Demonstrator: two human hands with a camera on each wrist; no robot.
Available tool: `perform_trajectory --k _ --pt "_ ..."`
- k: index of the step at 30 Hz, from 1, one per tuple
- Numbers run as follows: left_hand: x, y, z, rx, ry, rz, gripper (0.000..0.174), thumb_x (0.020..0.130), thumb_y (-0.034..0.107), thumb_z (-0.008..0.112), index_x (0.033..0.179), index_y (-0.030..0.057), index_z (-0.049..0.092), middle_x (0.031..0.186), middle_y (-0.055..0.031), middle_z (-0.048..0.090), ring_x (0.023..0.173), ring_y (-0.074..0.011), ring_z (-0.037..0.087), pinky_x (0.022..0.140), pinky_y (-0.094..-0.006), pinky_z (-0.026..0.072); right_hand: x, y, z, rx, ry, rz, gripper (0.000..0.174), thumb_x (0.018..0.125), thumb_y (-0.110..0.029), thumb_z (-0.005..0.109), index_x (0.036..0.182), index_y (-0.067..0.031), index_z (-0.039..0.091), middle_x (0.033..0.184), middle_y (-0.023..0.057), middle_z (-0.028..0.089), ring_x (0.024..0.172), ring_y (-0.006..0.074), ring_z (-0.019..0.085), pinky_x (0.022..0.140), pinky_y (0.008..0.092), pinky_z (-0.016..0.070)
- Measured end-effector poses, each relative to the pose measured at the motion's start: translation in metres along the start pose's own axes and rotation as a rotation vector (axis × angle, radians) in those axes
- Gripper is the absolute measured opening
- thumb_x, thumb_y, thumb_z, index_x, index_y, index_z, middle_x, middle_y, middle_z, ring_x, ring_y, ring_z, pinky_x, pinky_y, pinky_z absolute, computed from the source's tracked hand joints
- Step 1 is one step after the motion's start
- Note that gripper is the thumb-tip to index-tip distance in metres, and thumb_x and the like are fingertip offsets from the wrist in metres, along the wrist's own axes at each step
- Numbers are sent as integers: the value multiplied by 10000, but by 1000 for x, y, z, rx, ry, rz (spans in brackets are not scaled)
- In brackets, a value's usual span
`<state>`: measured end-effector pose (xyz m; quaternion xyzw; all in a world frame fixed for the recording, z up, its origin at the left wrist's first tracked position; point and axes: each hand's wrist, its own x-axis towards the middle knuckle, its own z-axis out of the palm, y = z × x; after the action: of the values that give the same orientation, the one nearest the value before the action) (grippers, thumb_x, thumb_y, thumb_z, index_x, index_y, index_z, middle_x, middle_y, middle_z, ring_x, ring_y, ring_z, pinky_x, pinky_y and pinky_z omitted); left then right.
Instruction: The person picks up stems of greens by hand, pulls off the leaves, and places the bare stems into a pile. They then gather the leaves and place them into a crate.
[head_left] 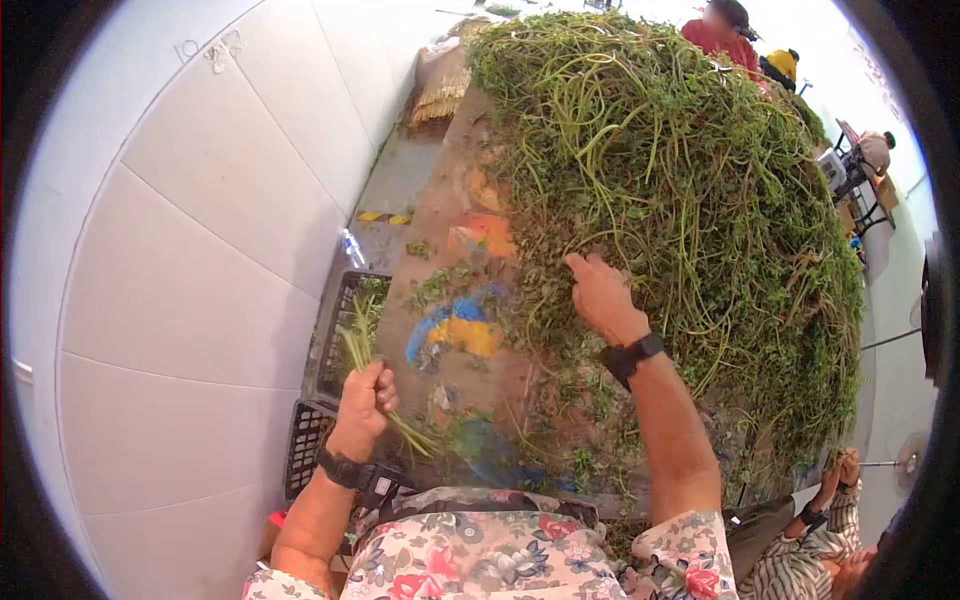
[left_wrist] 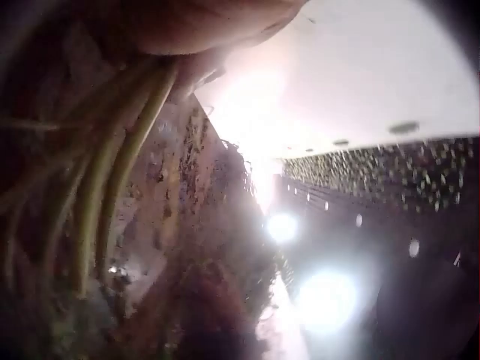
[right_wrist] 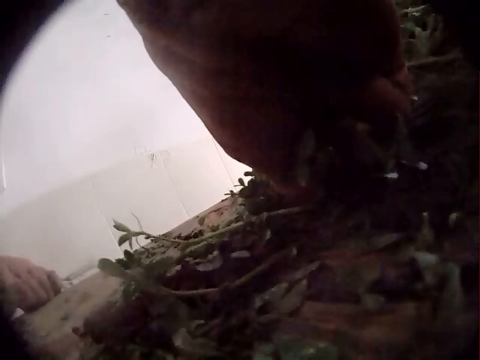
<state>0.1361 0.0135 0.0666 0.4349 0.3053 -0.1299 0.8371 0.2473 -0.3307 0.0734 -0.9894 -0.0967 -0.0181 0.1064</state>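
In the head view my left hand [head_left: 358, 408] grips a small bunch of green stems [head_left: 364, 340], leafy tops pointing away from me and cut ends sticking out by the table edge. The left wrist view shows several of these pale stems [left_wrist: 91, 217] hanging below the fingers. My right hand [head_left: 607, 300] reaches to the near left edge of a large heap of leafy green plants [head_left: 690, 200], its fingers among the loose greens. Close to it in the right wrist view runs a leafy stem [right_wrist: 225, 238]. Dark shadow hides those fingertips, so I cannot tell whether they pinch anything.
Scattered leaves lie on the worn, paint-marked table [head_left: 425, 300]. Black plastic crates [head_left: 306, 445] stand beside it on the left, below a white wall [head_left: 200, 280]. A clear bottle [head_left: 352, 248] is on the floor. Another person [head_left: 815, 560] works at the lower right.
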Motion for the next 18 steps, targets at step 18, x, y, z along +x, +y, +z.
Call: perform_trajectory --k 18 --pt "-4 2 14 248 -34 -2 126 842 162 559 831 127 438 575 30 376 423 -69 311 378 -232 256 -175 -56 -32 512 -60 69 491 743 -117 587 1215 -109 448 1053 162 557 932 345 553 762 410 470"
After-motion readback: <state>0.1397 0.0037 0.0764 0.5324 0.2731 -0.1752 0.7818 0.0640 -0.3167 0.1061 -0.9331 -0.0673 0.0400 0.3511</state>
